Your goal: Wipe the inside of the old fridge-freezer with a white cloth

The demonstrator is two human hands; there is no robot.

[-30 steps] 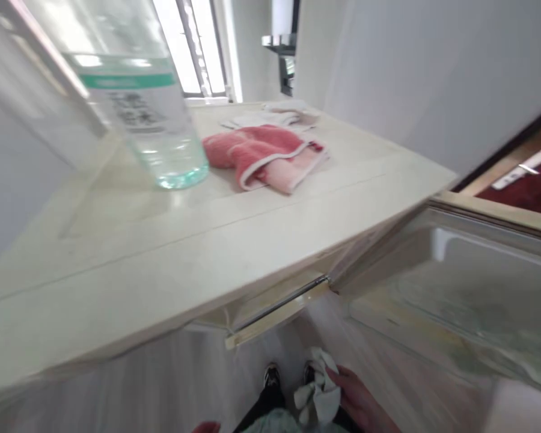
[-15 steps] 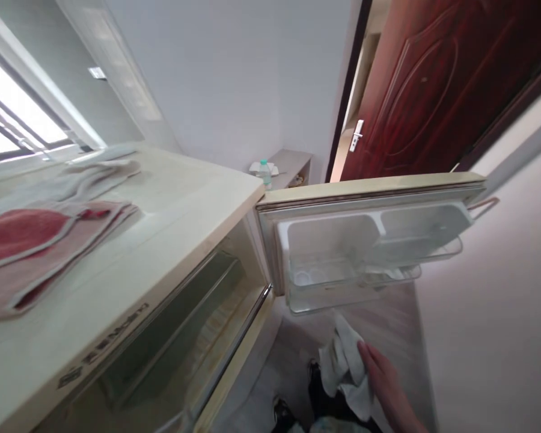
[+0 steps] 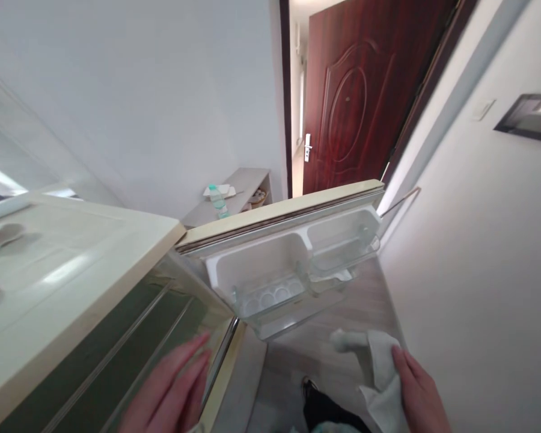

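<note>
My right hand (image 3: 419,391), low on the right, grips a crumpled white cloth (image 3: 381,373) that hangs to the left of the fingers. At the lower left, my left hand (image 3: 169,391) is held in front of the fridge opening, its fingers stretched out and holding nothing visible. Behind it lies the dim fridge interior (image 3: 117,361) with shelf edges. The fridge door (image 3: 284,216) is swung wide, showing clear door bins and an egg rack (image 3: 273,294). My left thumb is hidden.
The fridge top (image 3: 81,240) fills the left, with cloth at its far edge. Past the door are a low shelf (image 3: 247,177), a plastic bottle (image 3: 219,201) and a dark red door (image 3: 351,102). A white wall (image 3: 478,270) bounds the right.
The view has swung right, so the red and pink cloths are out of sight. My left hand has come into view by the fridge opening. The right hand still holds the white cloth.
</note>
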